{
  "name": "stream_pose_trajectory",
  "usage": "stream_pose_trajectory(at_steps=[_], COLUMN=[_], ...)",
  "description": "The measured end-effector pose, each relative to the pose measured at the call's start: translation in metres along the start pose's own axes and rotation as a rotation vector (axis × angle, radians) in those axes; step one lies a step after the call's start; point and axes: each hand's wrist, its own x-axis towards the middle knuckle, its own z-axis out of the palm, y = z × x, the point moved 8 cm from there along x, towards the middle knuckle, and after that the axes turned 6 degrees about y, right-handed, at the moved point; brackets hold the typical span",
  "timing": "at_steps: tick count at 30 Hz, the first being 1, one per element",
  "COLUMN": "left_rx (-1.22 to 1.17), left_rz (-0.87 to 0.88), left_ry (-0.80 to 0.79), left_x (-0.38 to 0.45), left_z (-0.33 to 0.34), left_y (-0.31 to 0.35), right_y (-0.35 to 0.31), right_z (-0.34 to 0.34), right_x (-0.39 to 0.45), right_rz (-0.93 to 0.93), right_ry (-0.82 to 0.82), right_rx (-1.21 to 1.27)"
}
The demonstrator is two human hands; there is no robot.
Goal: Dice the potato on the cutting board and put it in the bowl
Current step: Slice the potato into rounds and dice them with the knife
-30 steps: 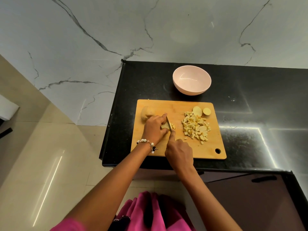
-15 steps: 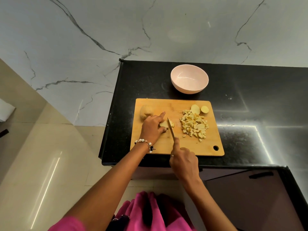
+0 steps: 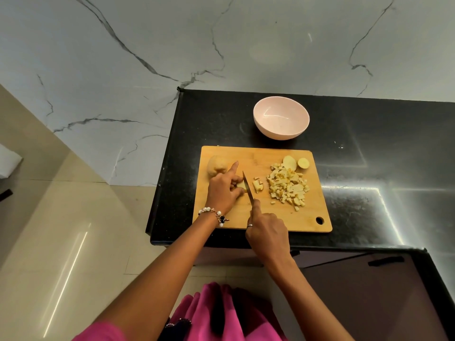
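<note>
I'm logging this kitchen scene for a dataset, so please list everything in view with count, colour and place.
Cutting board: one, light wood, near edge of counter.
Counter: one, black.
Bowl: one, pale pink, behind the board.
Diced potato pile: one, yellow, board's right part.
Potato end slices: two, yellow, behind the pile.
Potato chunk: one, tan, board's left rear.
Fresh-cut pieces: few, yellow, right of blade.
Knife: one, steel blade, mid-board.
Bracelet: one, pearl, left wrist.
Left hand: holds potato piece.
Right hand: grips knife.

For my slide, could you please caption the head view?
Left hand steadies a potato piece while the right hand slices it with a knife on the wooden cutting board.
</note>
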Motion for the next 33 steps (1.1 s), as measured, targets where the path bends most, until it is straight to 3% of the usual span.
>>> stream_pose_trajectory(at_steps=[7, 11, 19, 23, 26, 33], left_rx=[-0.013, -0.004, -0.042, -0.056, -0.064, -0.064], left_rz=[-0.038, -0.036, -0.061, -0.02, 0.01, 0.046], left_ry=[0.049, 0.104, 0.121, 0.127, 0.138, 0.224], left_x=[0.0, -0.001, -0.007, -0.011, -0.013, -0.015], left_z=[0.001, -0.001, -0.002, -0.004, -0.004, -0.011], left_y=[-0.004, -0.006, -0.014, -0.012, -0.011, -0.011], right_y=[-0.013, -0.008, -0.006, 0.007, 0.011, -0.007], right_z=[0.006, 0.014, 0.007, 0.019, 0.016, 0.008], right_x=[0.013, -0.015, -0.005, -0.02, -0.02, -0.001], right_rz=[-0.046, -0.016, 0.048, 0.086, 0.083, 0.02], right_ry=[0.046, -0.015, 0.096, 0.015, 0.05, 0.045], right_rx=[-0.081, -0.155, -0.058, -0.054, 0.045, 0.028])
